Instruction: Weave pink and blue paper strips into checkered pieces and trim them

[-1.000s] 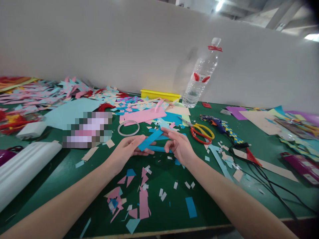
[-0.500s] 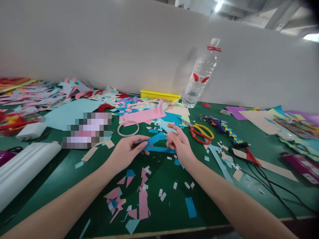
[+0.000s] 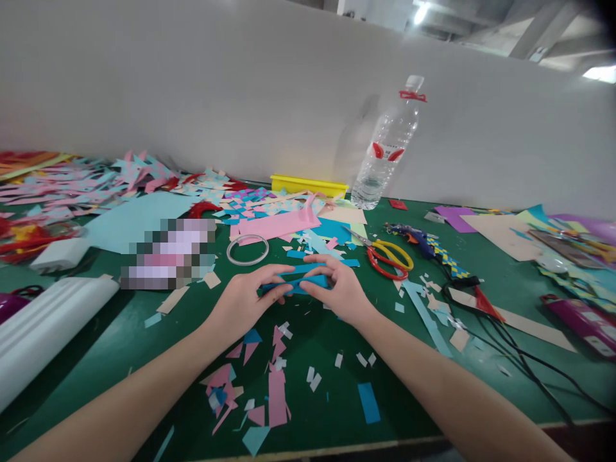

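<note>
A folded blue paper strip (image 3: 302, 281) lies between both hands, just above the green table (image 3: 423, 378). My left hand (image 3: 245, 296) pinches its left end with thumb and fingers. Its right part is pressed down by my right hand (image 3: 337, 289), whose fingers are closed over it. The two hands almost touch. Red and yellow scissors (image 3: 387, 256) lie a little to the right of my right hand. A clear tape ring (image 3: 248, 249) sits just beyond my left hand.
Paper scraps in pink, blue and beige litter the table. A clear water bottle (image 3: 387, 151) and a yellow tray (image 3: 308, 185) stand by the white back wall. A white ribbed roll (image 3: 45, 327) lies at left; black cables (image 3: 510, 346) and a glue gun (image 3: 416, 236) at right.
The raised upper flap of the blue strip has been folded down flat. My right hand moved left and down onto it, and both hands came together.
</note>
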### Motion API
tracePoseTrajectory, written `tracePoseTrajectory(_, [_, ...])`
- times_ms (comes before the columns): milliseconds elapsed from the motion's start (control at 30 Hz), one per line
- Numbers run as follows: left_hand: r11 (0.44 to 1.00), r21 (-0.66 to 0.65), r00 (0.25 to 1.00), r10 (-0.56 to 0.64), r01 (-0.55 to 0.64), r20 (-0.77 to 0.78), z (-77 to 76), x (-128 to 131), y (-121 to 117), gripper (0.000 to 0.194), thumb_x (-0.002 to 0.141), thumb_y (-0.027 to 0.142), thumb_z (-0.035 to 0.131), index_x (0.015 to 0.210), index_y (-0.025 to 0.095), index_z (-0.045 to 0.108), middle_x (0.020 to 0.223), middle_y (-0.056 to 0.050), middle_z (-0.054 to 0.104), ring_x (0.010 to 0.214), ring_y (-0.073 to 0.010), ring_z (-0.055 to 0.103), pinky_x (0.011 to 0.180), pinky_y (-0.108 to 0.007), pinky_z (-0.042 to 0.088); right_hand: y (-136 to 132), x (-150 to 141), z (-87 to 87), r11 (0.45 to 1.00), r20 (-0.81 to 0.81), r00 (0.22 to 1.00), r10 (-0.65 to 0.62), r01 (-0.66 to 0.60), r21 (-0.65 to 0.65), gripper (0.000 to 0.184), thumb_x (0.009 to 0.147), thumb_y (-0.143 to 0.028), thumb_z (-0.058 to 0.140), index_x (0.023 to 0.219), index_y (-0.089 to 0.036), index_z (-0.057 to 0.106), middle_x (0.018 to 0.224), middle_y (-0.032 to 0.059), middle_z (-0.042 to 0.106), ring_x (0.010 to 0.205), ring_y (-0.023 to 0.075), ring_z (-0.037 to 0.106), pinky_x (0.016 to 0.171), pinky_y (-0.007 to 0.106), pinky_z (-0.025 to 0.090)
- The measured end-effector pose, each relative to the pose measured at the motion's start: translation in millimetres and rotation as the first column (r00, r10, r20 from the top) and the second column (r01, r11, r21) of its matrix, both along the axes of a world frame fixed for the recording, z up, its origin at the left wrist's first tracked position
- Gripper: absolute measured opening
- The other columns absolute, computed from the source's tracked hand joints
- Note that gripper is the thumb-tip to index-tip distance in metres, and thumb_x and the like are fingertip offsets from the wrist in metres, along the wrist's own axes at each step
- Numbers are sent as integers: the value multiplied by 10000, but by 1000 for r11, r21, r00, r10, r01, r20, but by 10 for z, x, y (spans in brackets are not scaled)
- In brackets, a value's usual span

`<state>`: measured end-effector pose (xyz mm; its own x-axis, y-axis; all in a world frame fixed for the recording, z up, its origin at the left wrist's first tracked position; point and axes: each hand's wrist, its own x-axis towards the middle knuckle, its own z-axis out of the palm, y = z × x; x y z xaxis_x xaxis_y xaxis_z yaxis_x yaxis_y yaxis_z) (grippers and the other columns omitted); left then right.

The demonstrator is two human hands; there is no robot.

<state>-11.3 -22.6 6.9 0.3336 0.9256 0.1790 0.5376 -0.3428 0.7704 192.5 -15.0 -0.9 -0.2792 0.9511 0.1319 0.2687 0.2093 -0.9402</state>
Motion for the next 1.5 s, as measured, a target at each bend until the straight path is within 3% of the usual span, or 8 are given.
tracePoseTrajectory(133, [996,-28,994,81,-79,67,-2,-14,21,419,766,447,663,1131,249,610,997,-34,716,832,-226,687,774,-326,531,29,12,-9,997,-19,998,-62,63,45,425,747,-356,691,1135,-236,566,891,19,693,755,161,607,641,295,444])
tracePoseTrajectory(300, [993,-106,987,68,-53,147,9,-36,47,341,791,450,632,1044,222,639,817,-24,733,734,-216,689,725,-328,537,60,31,-61,992,-51,995,-86,91,90,384,754,-367,682,1100,-234,583,899,33,692,816,176,613,654,302,460])
tracePoseTrajectory(400, [995,-85,991,56,-46,125,18,-40,46,285,802,467,611,907,208,666,789,-31,730,715,-210,678,698,-315,533,58,27,-69,990,-51,994,-95,100,98,371,751,-368,687,1082,-233,592,900,35,690,818,179,621,688,321,468])
tracePoseTrajectory(733, [997,-33,997,64,-63,42,47,-44,33,303,835,477,556,741,213,671,726,-16,717,635,-176,623,580,-259,459,23,1,-42,992,-76,993,-89,95,85,353,740,-344,699,1060,-236,596,866,23,667,801,169,626,679,307,483])
tracePoseTrajectory(1133, [997,-49,994,70,-66,87,35,-37,49,265,846,440,564,899,213,691,721,-7,722,670,-175,652,667,-263,500,37,23,-67,989,-108,989,-99,110,98,351,748,-362,695,1062,-236,603,891,27,661,818,162,622,687,298,490])
tracePoseTrajectory(1267, [994,-89,990,67,-56,127,32,-40,44,314,844,431,569,1040,214,685,727,-8,730,677,-179,664,665,-264,509,37,15,-68,983,-114,988,-108,123,136,302,740,-348,700,1009,-229,631,886,26,665,837,160,630,683,281,507])
tracePoseTrajectory(1500, [982,-59,970,188,-181,151,7,-64,79,268,833,415,589,947,204,709,689,-4,714,690,-178,648,671,-259,495,44,7,-43,978,-109,975,-195,202,56,245,719,-361,715,904,-205,674,885,42,703,830,178,652,720,306,524])
